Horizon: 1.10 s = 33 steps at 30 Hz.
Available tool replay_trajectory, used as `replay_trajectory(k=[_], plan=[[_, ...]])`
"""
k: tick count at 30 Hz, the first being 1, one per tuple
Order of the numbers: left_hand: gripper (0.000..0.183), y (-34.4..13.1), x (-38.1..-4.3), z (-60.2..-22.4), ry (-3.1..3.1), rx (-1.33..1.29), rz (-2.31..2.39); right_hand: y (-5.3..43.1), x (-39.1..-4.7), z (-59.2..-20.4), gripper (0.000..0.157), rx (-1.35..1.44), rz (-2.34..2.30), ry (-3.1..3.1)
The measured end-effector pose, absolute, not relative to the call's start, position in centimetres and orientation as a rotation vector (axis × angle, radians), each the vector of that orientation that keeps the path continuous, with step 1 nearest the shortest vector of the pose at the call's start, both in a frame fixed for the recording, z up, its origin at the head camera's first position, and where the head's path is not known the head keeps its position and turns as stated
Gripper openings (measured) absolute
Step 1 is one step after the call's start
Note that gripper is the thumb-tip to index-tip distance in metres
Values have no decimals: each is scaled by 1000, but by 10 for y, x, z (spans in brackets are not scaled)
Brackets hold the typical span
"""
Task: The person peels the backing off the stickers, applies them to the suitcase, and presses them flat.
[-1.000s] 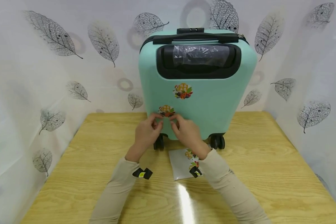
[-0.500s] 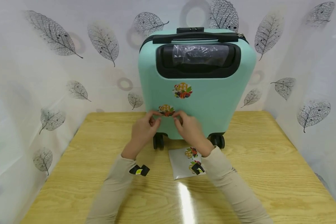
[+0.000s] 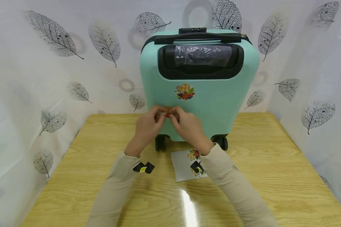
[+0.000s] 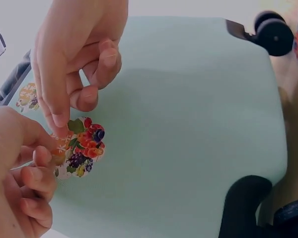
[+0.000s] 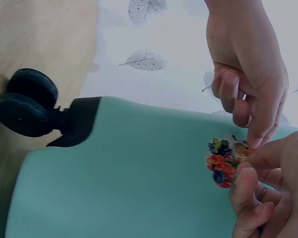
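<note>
A mint-green suitcase (image 3: pixel 213 104) stands upright on the table, its back facing me. Low on its left side is a round fruit-print sticker (image 4: pixel 84 148). My left hand (image 3: pixel 149 124) touches the sticker's left part with its index fingertip. From the other side, the index finger of my right hand (image 3: pixel 187 126) presses on it. Both index fingers reach forward while the other fingers bend loosely. In the head view the fingers hide most of the sticker; the wrist views show its berries and grapes lying against the shell. A matching sticker (image 3: pixel 184 91) sits higher up.
A pale sheet (image 3: pixel 182 167) with fruit stickers lies on the wooden table (image 3: pixel 258 176), partly under my right forearm. Black wheels (image 3: pixel 221 142) support the suitcase. Plastic film (image 3: pixel 203 56) covers its recessed handle. A leaf-print backdrop (image 3: pixel 108 91) hangs behind.
My hands were at the sticker's lower left and right edges. They have moved up and closer together over it, covering more of it. The suitcase stays in place.
</note>
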<state>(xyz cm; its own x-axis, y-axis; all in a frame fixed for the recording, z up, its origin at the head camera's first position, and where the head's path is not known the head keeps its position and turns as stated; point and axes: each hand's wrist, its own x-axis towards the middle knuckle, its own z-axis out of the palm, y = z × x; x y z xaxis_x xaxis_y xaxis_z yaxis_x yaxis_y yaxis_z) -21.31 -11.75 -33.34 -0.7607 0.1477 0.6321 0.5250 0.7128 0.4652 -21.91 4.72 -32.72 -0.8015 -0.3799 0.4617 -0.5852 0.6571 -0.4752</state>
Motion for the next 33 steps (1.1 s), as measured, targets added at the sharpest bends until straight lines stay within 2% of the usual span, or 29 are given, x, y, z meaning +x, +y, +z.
replay_trajectory(k=[14, 33], plan=[[13, -127, -213, -340, -2468, -492, -936, 56, -220, -327, 21, 757, 1014, -2685], [13, -131, -197, -408, -2635, -433, -1093, 94, -207, -399, 28, 737, 1061, -2905]])
